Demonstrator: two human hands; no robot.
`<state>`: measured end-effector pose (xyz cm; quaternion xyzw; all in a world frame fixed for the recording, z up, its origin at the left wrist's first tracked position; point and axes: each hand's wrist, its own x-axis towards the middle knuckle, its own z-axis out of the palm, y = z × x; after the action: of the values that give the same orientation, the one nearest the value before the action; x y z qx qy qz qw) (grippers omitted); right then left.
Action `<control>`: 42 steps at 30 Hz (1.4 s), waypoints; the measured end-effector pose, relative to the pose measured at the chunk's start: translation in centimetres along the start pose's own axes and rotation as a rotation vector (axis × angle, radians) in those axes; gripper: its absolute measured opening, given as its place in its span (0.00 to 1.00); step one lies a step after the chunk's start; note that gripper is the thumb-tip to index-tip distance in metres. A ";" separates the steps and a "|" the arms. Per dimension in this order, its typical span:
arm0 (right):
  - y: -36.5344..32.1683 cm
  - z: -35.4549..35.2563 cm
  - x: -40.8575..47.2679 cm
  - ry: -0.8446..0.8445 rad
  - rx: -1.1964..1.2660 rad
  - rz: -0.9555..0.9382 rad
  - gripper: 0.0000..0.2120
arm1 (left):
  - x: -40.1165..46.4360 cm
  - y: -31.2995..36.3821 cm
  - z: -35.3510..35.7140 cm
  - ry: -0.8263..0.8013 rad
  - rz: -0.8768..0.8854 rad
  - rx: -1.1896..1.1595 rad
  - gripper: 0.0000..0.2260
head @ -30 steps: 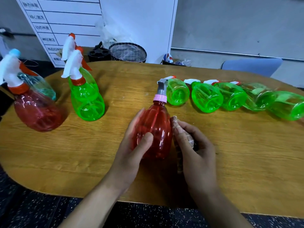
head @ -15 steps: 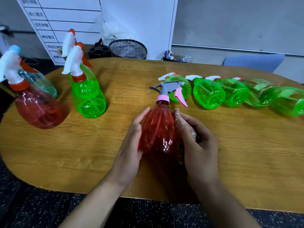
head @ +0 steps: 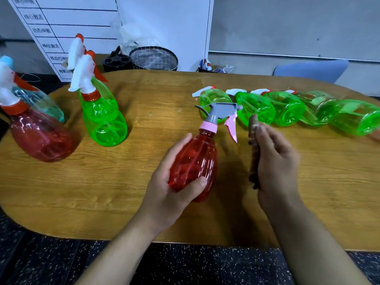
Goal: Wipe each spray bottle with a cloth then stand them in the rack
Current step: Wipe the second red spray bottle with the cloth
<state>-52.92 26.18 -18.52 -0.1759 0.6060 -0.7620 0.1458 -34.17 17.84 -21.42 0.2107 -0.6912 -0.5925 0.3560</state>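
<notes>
The right hand (head: 275,159) has come away from the see-through red plastic spray bottle with the grey top and pink trigger (head: 197,161), so now there is a gap between them, and the left hand (head: 174,182) has slid lower and is wrapping its thumb across the bottle's front. The left hand is gripping the red bottle around its fat lower part and is holding it upright just over the light brown wooden table with the rounded end (head: 102,182). The right hand is holding a brown crumpled cloth (head: 253,153) against its palm side with curled fingers, just beside the bottle but not touching it. Behind the hands, a row of see-through green plastic spray bottles (head: 287,109) is lying on their sides on the table, touching one another. Far on the left, a green bottle with a white top and orange collar (head: 102,118) is standing up, and near it another red bottle (head: 39,136) is standing close to a pale blue-green bottle (head: 41,103)
</notes>
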 end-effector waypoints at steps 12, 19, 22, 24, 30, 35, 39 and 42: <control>-1.6 -0.2 0.3 -0.372 -0.655 -0.714 0.12 | -0.1 -0.6 0.3 -0.073 0.051 0.071 0.35; -1.9 -0.3 0.9 -0.471 -0.569 -0.622 0.12 | 0.0 -0.9 0.1 -0.074 0.054 0.063 0.34; -1.8 -0.5 1.0 -0.240 -0.654 -0.644 0.11 | 0.0 -0.8 0.2 -0.090 0.055 0.075 0.35; -1.7 -0.4 0.9 -0.192 -0.654 -0.646 0.10 | -0.1 -1.0 0.3 -0.093 0.049 0.044 0.35; -1.6 0.1 0.2 -0.305 -0.631 -0.641 0.11 | -0.1 -0.8 0.2 -0.099 0.033 0.018 0.35; -1.3 -0.4 1.1 -0.138 -0.626 -0.582 0.11 | 0.0 -0.7 0.3 -0.088 0.033 0.017 0.35; -1.2 0.3 -0.2 -0.301 -0.593 -0.644 0.10 | 0.0 -0.5 0.2 -0.084 0.026 0.018 0.35; -1.2 -0.4 1.3 -0.108 -0.595 -0.573 0.09 | -0.1 -0.4 0.3 -0.098 0.022 0.012 0.36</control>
<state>-54.30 26.18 -17.29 -0.4116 0.7178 -0.5529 -0.0978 -34.40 17.98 -21.87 0.1760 -0.7138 -0.5937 0.3272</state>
